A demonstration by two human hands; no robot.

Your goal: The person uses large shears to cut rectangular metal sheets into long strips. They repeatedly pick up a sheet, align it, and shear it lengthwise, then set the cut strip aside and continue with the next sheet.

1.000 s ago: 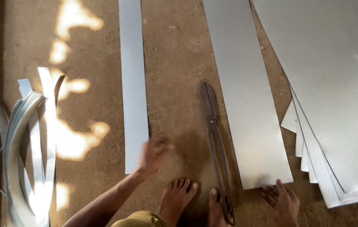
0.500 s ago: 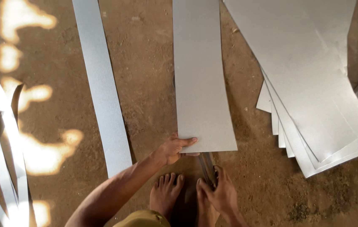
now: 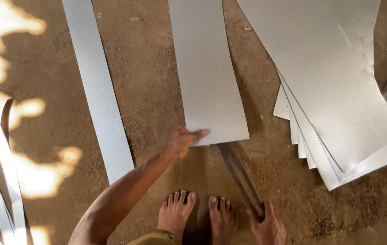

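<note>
Bare earth floor [image 3: 157, 90], patched with sunlight on the left, carries everything here. Over on the right a fanned stack of metal sheets [image 3: 338, 90] lies spread, and a long narrow strip [image 3: 98, 90] runs down the left. Between them the mid-width sheet [image 3: 207, 72] now lies with its near edge right in front of the person's feet; a second ago the left hand was by the strip. That left hand [image 3: 182, 143], arm stretched forward, pinches the sheet's near-left corner. The long shears [image 3: 239, 174] poke their blades under that edge, and the right hand [image 3: 266, 224] is closed on the handles, low beside the toes.
</note>
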